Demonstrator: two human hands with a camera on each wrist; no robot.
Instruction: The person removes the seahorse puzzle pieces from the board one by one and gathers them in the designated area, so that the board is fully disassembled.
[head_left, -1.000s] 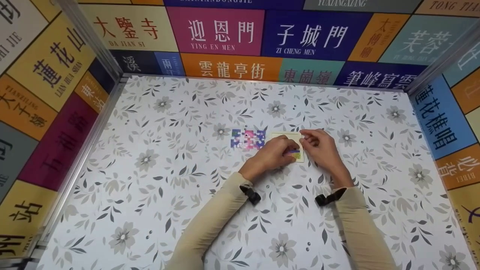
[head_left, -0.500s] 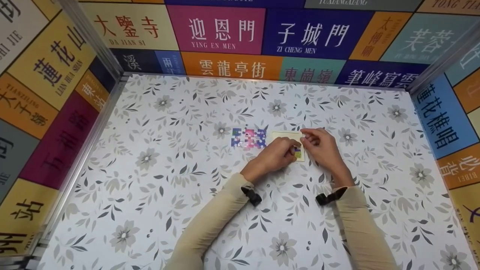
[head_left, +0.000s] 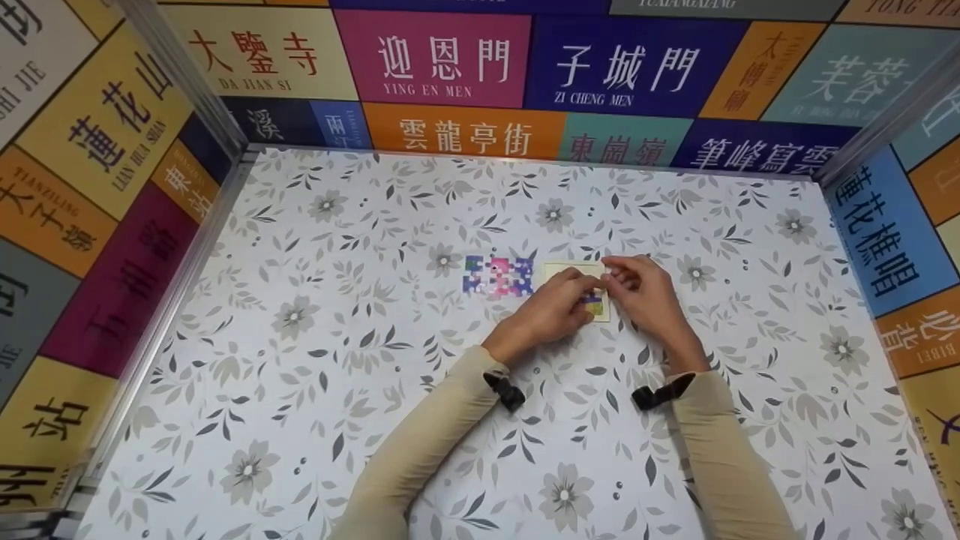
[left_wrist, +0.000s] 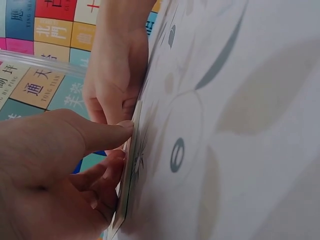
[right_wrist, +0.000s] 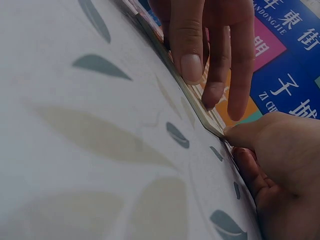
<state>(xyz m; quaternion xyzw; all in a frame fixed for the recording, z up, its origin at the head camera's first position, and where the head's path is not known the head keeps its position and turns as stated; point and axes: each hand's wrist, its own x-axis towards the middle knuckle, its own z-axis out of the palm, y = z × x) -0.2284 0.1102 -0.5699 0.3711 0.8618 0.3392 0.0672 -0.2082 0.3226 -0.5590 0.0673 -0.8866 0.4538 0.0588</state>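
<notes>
A pale, shallow puzzle tray point(head_left: 571, 265) lies flat on the patterned table. Its lower right corner shows a green-and-purple patch of puzzle point(head_left: 594, 307). My left hand point(head_left: 553, 306) is over the tray, covering much of its inside. Seen from the right wrist, the left fingers point(right_wrist: 242, 70) reach down fairly straight, with the thumb point(right_wrist: 191, 67) at the near rim. My right hand point(head_left: 646, 296) pinches the tray's right edge near the far corner, thumb against the rim. Directly left of the tray sits a joined block of pink and blue jigsaw pieces point(head_left: 499, 277).
The table point(head_left: 360, 420) has a white cover printed with grey flowers and leaves. Upright panels point(head_left: 450, 60) with coloured blocks and lettering stand along the back and both sides. A black strap with a small camera point(head_left: 508, 391) is on each wrist.
The left fingers have shifted slightly over the coloured patch in the tray. My right hand stays at the tray's edge, and the joined jigsaw block has not moved.
</notes>
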